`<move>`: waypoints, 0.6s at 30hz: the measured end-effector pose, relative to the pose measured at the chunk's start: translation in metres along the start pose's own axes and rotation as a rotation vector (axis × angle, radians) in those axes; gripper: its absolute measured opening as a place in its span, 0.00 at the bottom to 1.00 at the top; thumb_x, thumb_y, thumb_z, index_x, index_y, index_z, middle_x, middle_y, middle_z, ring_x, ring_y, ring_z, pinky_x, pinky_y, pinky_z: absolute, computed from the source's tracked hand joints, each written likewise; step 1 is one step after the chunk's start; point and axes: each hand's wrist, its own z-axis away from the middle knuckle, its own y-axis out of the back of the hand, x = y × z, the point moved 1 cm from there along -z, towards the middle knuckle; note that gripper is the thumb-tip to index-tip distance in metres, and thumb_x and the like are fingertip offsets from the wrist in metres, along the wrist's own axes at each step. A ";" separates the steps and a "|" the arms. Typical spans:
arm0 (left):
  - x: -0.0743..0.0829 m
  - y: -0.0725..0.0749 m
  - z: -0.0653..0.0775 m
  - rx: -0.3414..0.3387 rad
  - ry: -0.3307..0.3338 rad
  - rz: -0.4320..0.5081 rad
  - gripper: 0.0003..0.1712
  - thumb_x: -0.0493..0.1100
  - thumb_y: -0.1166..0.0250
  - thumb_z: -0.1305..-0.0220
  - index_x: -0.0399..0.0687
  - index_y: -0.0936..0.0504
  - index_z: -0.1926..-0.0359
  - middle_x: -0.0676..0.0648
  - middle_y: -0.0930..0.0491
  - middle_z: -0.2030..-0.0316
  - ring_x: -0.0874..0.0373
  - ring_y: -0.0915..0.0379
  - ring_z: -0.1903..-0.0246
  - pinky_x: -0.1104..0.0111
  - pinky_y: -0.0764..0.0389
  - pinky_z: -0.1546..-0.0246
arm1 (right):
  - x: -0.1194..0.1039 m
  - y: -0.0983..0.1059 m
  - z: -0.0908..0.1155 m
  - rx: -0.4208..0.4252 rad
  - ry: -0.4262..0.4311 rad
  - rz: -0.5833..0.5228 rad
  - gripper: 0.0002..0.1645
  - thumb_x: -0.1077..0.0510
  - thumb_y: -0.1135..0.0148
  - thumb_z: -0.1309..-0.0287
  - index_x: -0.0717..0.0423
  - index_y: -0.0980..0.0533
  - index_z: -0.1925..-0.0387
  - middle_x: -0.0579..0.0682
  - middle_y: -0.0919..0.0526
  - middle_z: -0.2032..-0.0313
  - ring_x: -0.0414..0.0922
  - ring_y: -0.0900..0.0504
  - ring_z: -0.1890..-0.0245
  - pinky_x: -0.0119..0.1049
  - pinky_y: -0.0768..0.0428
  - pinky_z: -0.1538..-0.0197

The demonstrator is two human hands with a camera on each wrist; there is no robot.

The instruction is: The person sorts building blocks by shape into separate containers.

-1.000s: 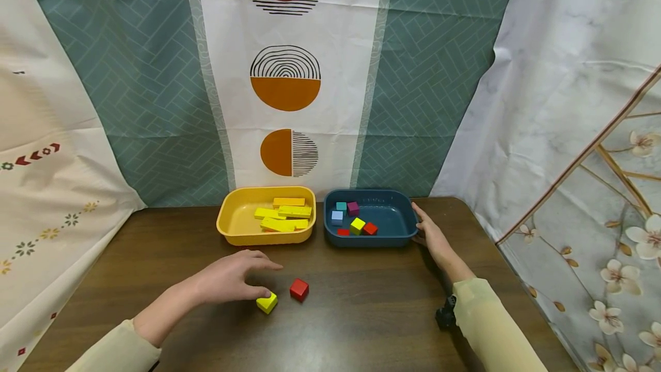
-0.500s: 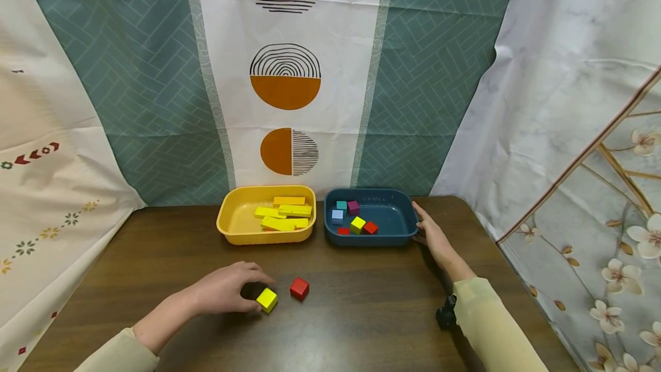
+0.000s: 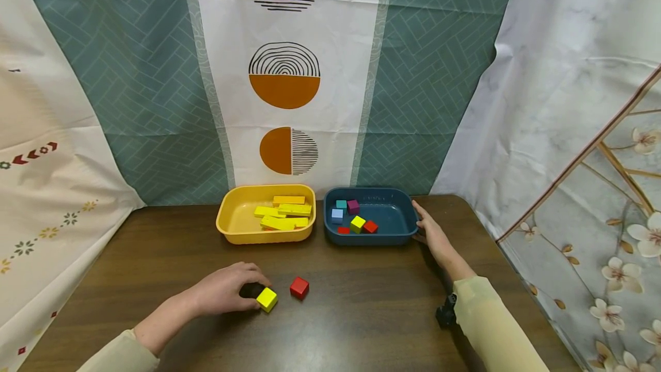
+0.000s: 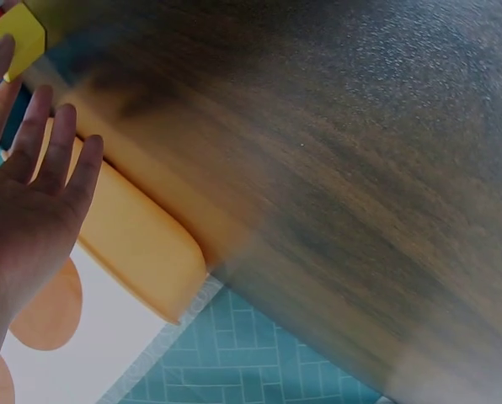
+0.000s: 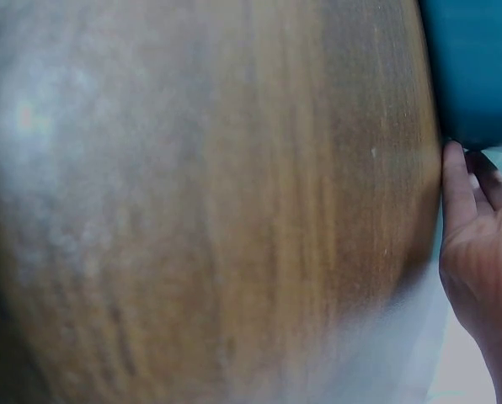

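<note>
My left hand (image 3: 227,290) is low over the table, thumb and index finger pinching a yellow cube (image 3: 267,299). In the left wrist view the thumb lies against one face of this yellow cube (image 4: 24,44), the other fingers stretched out apart. Just right of it a red cube (image 3: 299,288) sits on the table. At the far right, my right hand (image 3: 434,239) rests its fingertips on the end wall of a dark blue tray (image 3: 395,240). The right wrist view shows its fingers (image 5: 459,189) fairly straight beside the tray's corner.
Several small cubes, teal, light blue, purple, yellow and red, lie in the blue tray's left half. A yellow tray (image 3: 233,218) with several yellow blocks (image 3: 294,209) stands left of it. Both trays stand at the back edge of the brown wooden table (image 3: 361,314), before a hanging patterned cloth (image 3: 413,73).
My left hand has moved down and slightly left, its thumb and index finger closing about the yellow cube. The cubes, trays and right hand have stayed where they were.
</note>
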 end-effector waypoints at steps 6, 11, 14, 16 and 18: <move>-0.002 -0.002 0.000 0.001 0.007 0.003 0.18 0.52 0.26 0.38 0.65 0.14 0.46 0.63 0.22 0.51 0.60 0.26 0.50 0.57 0.21 0.48 | 0.001 0.000 -0.001 -0.005 -0.014 0.010 0.39 0.61 0.69 0.26 0.46 0.57 0.17 0.54 0.63 0.19 0.63 0.59 0.22 0.69 0.41 0.31; -0.004 -0.005 0.000 0.010 -0.002 0.002 0.17 0.53 0.26 0.38 0.68 0.15 0.48 0.64 0.22 0.52 0.60 0.26 0.51 0.58 0.20 0.49 | 0.002 0.001 -0.001 -0.001 -0.025 -0.006 0.39 0.63 0.69 0.27 0.47 0.57 0.17 0.54 0.63 0.19 0.62 0.58 0.22 0.68 0.41 0.31; -0.004 -0.005 0.001 0.017 -0.007 0.001 0.17 0.54 0.25 0.39 0.69 0.15 0.49 0.64 0.22 0.52 0.60 0.26 0.51 0.59 0.20 0.49 | 0.002 0.001 -0.001 0.002 -0.026 -0.026 0.39 0.63 0.70 0.27 0.47 0.57 0.17 0.55 0.63 0.19 0.63 0.57 0.22 0.69 0.41 0.31; -0.004 -0.005 0.001 0.021 -0.008 0.001 0.16 0.55 0.25 0.39 0.69 0.15 0.50 0.64 0.23 0.53 0.60 0.26 0.51 0.60 0.20 0.49 | 0.002 0.001 -0.001 -0.001 -0.026 -0.028 0.39 0.63 0.70 0.26 0.48 0.58 0.17 0.55 0.64 0.19 0.63 0.58 0.22 0.69 0.42 0.31; -0.003 -0.004 0.002 0.026 -0.003 0.007 0.16 0.56 0.25 0.39 0.69 0.15 0.50 0.64 0.23 0.52 0.60 0.26 0.51 0.60 0.20 0.48 | 0.002 0.001 -0.002 -0.001 -0.028 -0.028 0.39 0.63 0.70 0.26 0.47 0.58 0.17 0.55 0.64 0.19 0.63 0.57 0.22 0.69 0.42 0.30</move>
